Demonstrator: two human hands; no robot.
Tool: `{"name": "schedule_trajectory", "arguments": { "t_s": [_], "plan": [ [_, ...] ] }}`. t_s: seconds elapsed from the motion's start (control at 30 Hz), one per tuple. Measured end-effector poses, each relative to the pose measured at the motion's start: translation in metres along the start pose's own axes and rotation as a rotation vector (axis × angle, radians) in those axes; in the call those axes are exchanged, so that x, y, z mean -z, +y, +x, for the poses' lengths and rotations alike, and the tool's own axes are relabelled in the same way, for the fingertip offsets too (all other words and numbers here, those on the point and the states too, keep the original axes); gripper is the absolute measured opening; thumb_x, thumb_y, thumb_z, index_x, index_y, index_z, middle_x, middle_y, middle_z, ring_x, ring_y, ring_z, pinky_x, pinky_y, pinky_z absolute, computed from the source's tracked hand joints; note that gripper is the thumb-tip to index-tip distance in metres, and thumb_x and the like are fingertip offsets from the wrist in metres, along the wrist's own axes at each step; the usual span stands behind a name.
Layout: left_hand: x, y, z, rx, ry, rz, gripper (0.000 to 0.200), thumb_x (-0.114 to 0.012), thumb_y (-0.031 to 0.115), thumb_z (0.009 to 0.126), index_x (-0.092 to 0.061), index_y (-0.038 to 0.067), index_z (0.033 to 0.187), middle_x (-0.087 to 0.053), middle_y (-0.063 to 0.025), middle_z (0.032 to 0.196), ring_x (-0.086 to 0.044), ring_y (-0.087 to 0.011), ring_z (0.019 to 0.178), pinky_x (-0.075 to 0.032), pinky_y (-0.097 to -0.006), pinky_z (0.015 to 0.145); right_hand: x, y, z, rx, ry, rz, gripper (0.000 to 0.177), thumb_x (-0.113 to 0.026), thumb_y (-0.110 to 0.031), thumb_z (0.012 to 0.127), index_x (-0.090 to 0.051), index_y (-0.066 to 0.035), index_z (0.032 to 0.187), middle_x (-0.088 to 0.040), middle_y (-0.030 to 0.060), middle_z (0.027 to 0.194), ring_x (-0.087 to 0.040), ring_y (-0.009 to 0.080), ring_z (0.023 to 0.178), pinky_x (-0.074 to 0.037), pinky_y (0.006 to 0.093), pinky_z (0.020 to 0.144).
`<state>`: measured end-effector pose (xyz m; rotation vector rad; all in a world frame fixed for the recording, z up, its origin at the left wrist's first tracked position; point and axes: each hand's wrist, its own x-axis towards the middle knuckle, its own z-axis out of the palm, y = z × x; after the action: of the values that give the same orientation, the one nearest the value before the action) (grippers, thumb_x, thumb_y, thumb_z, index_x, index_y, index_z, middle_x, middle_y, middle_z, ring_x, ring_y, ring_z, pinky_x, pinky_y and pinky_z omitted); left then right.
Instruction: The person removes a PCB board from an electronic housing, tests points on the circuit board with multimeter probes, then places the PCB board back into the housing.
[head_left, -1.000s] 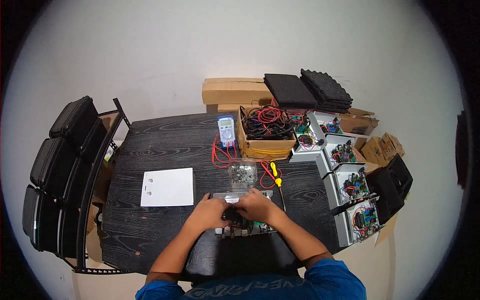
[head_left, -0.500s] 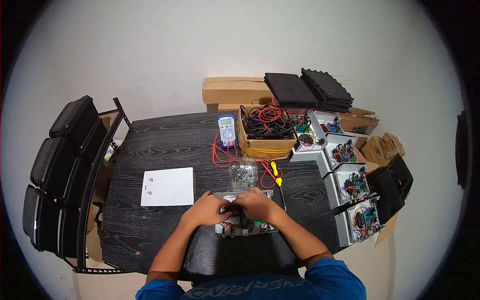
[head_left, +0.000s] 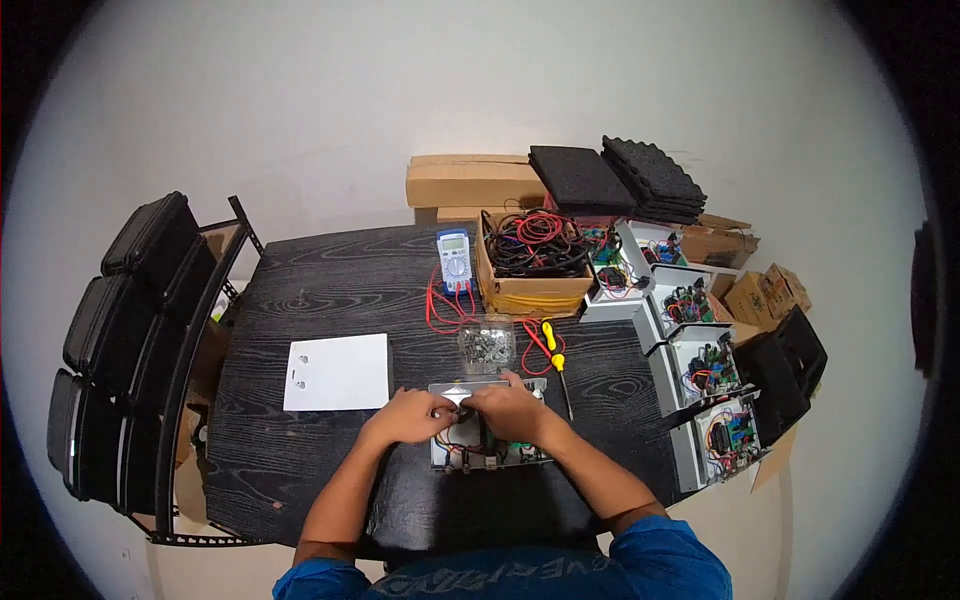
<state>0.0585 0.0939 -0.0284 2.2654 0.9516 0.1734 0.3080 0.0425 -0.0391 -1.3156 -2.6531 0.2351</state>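
An open metal enclosure with wires and a green board inside lies near the table's front edge. My left hand reaches over its left rear part, fingers bent inward. From the right, my right hand meets it at the enclosure's back wall, thumb and fingers pressed together. What the fingertips grip, if anything, is too small to make out. Just behind is a clear tray of small metal parts. A yellow-handled screwdriver lies to the right.
A white panel lies on the dark table at left. Toward the back are a multimeter with red leads and a cardboard box of cables. Open enclosures line the right side; black cases stand on a left rack.
Both hands stay at the back of the enclosure. My left hand has shifted slightly and its fingers have moved up, so more of the inside wiring shows.
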Motion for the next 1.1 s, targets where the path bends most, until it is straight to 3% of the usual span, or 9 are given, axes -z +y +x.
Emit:
{"name": "schedule_trajectory", "arguments": {
  "t_s": [0.07, 0.17, 0.27, 0.37, 0.47, 0.57, 0.87, 1.1],
  "plan": [
    [0.005, 0.005, -0.001, 0.010, -0.023, 0.001, 0.036, -0.069, 0.035, 0.093, -0.079, 0.011, 0.119, -0.076, -0.0197, 0.087, -0.075, -0.0352, 0.078, -0.058, -0.0440, 0.074, 0.001, -0.001, -0.001, 0.001, 0.015, 0.005, 0.038, -0.066, -0.006, 0.087, -0.070, -0.012, 0.125, -0.074, 0.0040, 0.109, -0.071, 0.0235, 0.111, -0.041, 0.0618, 0.108],
    [0.003, 0.005, -0.001, 0.009, -0.027, 0.059, 0.037, -0.069, 0.036, 0.094, -0.078, 0.013, 0.121, -0.076, -0.0168, 0.086, -0.075, -0.0329, 0.079, -0.057, -0.0485, 0.081, 0.001, -0.003, -0.002, 0.004, 0.046, 0.019, 0.037, -0.065, -0.007, 0.087, -0.071, -0.013, 0.123, -0.074, 0.0050, 0.109, -0.072, 0.0253, 0.110, -0.041, 0.0613, 0.109],
    [0.003, 0.008, -0.001, 0.042, -0.055, 0.117, 0.040, -0.070, 0.038, 0.093, -0.077, 0.015, 0.124, -0.076, -0.0145, 0.089, -0.075, -0.0321, 0.090, -0.051, -0.0583, 0.097, 0.003, -0.004, -0.001, -0.010, 0.042, 0.033, 0.034, -0.064, -0.007, 0.086, -0.073, -0.013, 0.119, -0.074, 0.0068, 0.107, -0.072, 0.0276, 0.109, -0.040, 0.0599, 0.109],
    [0.016, 0.034, -0.009, 0.106, -0.096, 0.176, 0.042, -0.073, 0.041, 0.091, -0.076, 0.016, 0.125, -0.076, -0.0125, 0.093, -0.073, -0.0335, 0.103, -0.039, -0.0710, 0.109, 0.008, -0.006, 0.000, -0.028, 0.033, 0.014, 0.032, -0.065, -0.007, 0.085, -0.074, -0.013, 0.115, -0.074, 0.0076, 0.105, -0.072, 0.0283, 0.108, -0.040, 0.0593, 0.108],
    [0.008, 0.031, -0.008, 0.078, -0.076, 0.210, 0.045, -0.074, 0.043, 0.089, -0.076, 0.016, 0.125, -0.076, -0.0130, 0.097, -0.071, -0.0362, 0.110, -0.032, -0.0765, 0.113, 0.006, -0.005, -0.001, -0.028, 0.028, 0.013, 0.031, -0.065, -0.007, 0.084, -0.076, -0.013, 0.112, -0.075, 0.0083, 0.104, -0.072, 0.0286, 0.106, -0.041, 0.0588, 0.108],
    [0.008, 0.039, -0.008, 0.098, -0.124, 0.212, 0.048, -0.076, 0.041, 0.088, -0.074, 0.014, 0.127, -0.077, -0.0143, 0.116, -0.069, -0.0369, 0.118, -0.030, -0.0796, 0.113, 0.001, -0.001, -0.001, -0.020, 0.009, 0.031, 0.031, -0.066, -0.008, 0.082, -0.077, -0.015, 0.111, -0.075, 0.0083, 0.103, -0.072, 0.0285, 0.106, -0.041, 0.0582, 0.107],
    [0.002, 0.043, -0.010, 0.039, -0.083, 0.281, 0.054, -0.084, 0.039, 0.082, -0.073, 0.011, 0.127, -0.075, -0.0122, 0.120, -0.066, -0.0338, 0.122, -0.039, -0.0659, 0.115, 0.001, 0.001, -0.003, 0.044, 0.027, 0.017, 0.029, -0.066, -0.015, 0.083, -0.081, -0.020, 0.108, -0.075, 0.0054, 0.100, -0.072, 0.0278, 0.104, -0.045, 0.0569, 0.103],
    [0.011, 0.053, -0.012, -0.094, 0.085, 0.284, 0.046, -0.084, 0.034, 0.081, -0.074, 0.008, 0.117, -0.071, -0.0100, 0.122, -0.064, -0.0340, 0.119, -0.049, -0.0519, 0.105, 0.005, -0.007, -0.001, 0.023, 0.016, -0.024, 0.027, -0.068, -0.019, 0.084, -0.081, -0.017, 0.108, -0.074, 0.0097, 0.092, -0.073, 0.0300, 0.097, -0.047, 0.0574, 0.100]
  ]
}}
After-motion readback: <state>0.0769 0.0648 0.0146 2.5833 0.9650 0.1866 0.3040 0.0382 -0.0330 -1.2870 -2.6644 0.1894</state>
